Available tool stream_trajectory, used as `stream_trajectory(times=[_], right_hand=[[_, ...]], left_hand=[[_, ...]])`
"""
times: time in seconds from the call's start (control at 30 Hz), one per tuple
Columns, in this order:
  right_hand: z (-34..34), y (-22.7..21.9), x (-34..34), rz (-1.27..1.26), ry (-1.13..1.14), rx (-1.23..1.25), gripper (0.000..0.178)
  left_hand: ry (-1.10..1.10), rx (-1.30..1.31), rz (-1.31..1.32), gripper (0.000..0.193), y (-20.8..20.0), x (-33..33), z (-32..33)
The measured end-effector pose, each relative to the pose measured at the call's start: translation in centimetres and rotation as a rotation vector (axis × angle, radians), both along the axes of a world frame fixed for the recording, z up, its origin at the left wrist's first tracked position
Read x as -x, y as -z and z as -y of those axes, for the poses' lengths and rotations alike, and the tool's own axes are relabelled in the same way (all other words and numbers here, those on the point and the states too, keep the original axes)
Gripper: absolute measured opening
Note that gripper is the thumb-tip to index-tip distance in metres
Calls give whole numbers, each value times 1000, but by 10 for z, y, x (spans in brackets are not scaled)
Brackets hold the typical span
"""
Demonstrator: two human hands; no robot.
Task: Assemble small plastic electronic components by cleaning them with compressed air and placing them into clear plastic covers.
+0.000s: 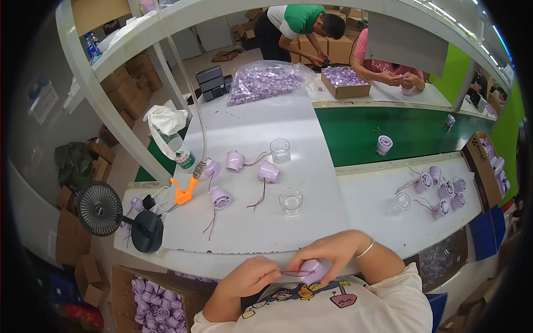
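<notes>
Close to my body at the table's near edge, my right hand (335, 251) grips a lilac plastic cup-shaped housing (312, 273). Thin dark red wires (292, 273) stretch from it to my left hand (252, 279), whose fingers pinch them. Farther in on the white table (250, 230) sit several similar lilac housings with trailing wires, among them one tilted housing (268, 172) and one lying near the left (220, 198). Two clear plastic cups stand there, a nearer cup (291, 201) and a farther cup (280, 150).
An orange air gun (185, 191), a black fan (147, 230) and a bottle (183, 155) stand left. A carton of housings (158, 305) is at lower left. Beyond the green conveyor belt (355, 133), two people work near a bag of lilac parts (266, 83). More housings (446, 190) lie right.
</notes>
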State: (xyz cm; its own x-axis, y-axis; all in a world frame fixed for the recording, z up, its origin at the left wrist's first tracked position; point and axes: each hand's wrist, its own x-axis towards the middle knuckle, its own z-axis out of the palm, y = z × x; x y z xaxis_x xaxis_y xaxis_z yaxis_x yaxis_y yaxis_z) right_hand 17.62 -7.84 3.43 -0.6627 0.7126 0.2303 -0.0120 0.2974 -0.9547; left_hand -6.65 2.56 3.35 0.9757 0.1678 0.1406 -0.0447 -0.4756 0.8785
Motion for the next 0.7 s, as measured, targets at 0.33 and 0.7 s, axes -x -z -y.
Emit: stream_trajectory(times=[0.33, 0.7], right_hand=[[6, 1, 18, 128, 821, -411, 6], [-8, 33, -22, 1, 1294, 125, 9]], left_hand=[[-330, 66, 83, 9, -10, -41, 3], [-713, -232, 149, 70, 77, -122, -37]])
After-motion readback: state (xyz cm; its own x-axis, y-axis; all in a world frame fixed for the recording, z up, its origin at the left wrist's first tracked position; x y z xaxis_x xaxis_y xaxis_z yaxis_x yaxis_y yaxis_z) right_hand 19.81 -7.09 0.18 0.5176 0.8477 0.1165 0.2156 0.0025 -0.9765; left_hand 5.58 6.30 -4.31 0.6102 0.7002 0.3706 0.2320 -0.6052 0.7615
